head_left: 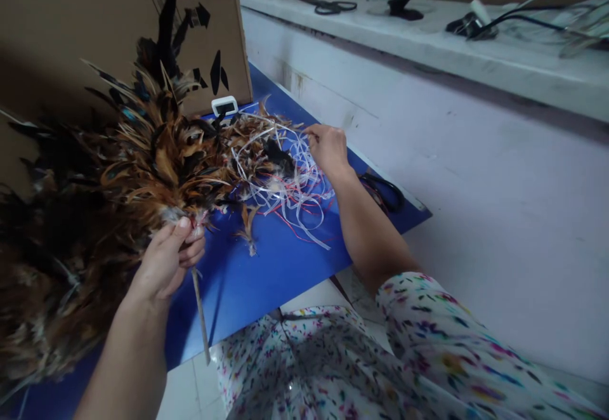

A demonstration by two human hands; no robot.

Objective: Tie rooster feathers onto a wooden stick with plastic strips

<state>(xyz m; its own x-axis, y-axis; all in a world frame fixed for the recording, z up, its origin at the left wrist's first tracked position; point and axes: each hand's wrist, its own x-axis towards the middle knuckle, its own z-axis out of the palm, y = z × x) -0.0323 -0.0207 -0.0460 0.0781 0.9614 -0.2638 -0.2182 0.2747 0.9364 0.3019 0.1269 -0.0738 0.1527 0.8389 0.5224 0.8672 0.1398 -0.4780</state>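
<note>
My left hand is closed around the base of a brown and black feather duster, just where the feathers meet its thin stick. The stick points down past the table's front edge. On the right, my right hand has its fingers pinched together at the far edge of a tangle of white and red ribbon strips. What those fingers hold, if anything, I cannot make out. Loose feathers lie between the two hands, and a small feather tuft rests on the blue tabletop.
A large heap of feathers fills the left side. Behind stands a cardboard box, with a small white-framed device before it. A ledge carries scissors and cables. A black coil lies beyond my right forearm.
</note>
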